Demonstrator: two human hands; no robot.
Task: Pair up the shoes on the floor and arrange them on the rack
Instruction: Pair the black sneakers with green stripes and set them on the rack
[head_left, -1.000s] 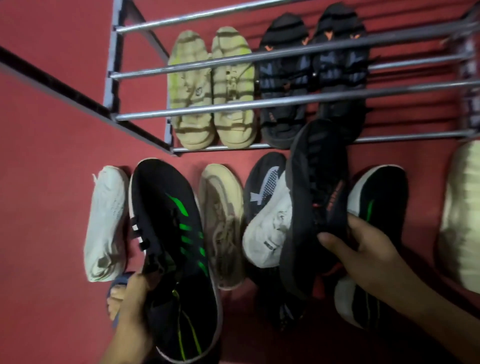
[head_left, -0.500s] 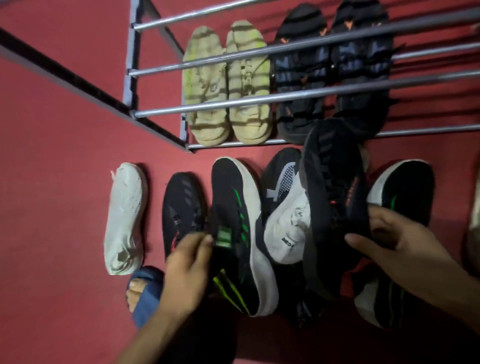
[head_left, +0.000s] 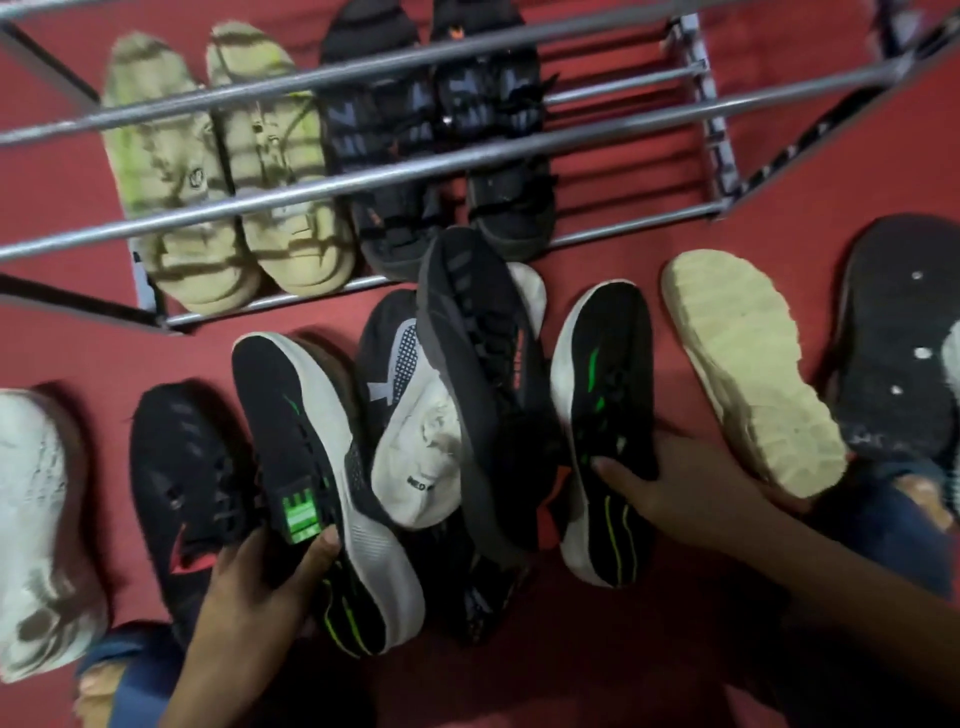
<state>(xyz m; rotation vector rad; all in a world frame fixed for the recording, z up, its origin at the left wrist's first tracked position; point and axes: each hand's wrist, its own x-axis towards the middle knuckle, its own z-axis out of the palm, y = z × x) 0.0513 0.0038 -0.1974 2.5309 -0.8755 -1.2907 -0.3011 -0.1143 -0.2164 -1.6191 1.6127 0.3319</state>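
My left hand (head_left: 260, 587) grips the heel of a black sneaker with green marks and a white sole (head_left: 317, 457), tilted on its side on the red floor. My right hand (head_left: 685, 488) is closed on the heel of the matching black-and-green sneaker (head_left: 602, 395). Between the two lie a black-and-white sneaker (head_left: 400, 364), a white shoe (head_left: 421, 467) and a dark grey shoe with orange trim (head_left: 478, 374), piled together. The metal rack (head_left: 363, 176) stands behind them, holding a beige sandal pair (head_left: 218, 171) and a black sandal pair (head_left: 441, 156) on its low tier.
A black shoe with a red accent (head_left: 182, 493) and a white shoe (head_left: 36, 519) lie to the left. To the right are a beige shoe, sole up (head_left: 753, 374), and a black flip-flop, sole up (head_left: 898, 338). My feet in blue slippers (head_left: 109, 675) are at the bottom edge.
My left hand has carried its green-marked sneaker to the right, uncovering the black-and-red shoe. My right hand left the dark grey shoe and closed on the second green-marked sneaker. The view shifted right.
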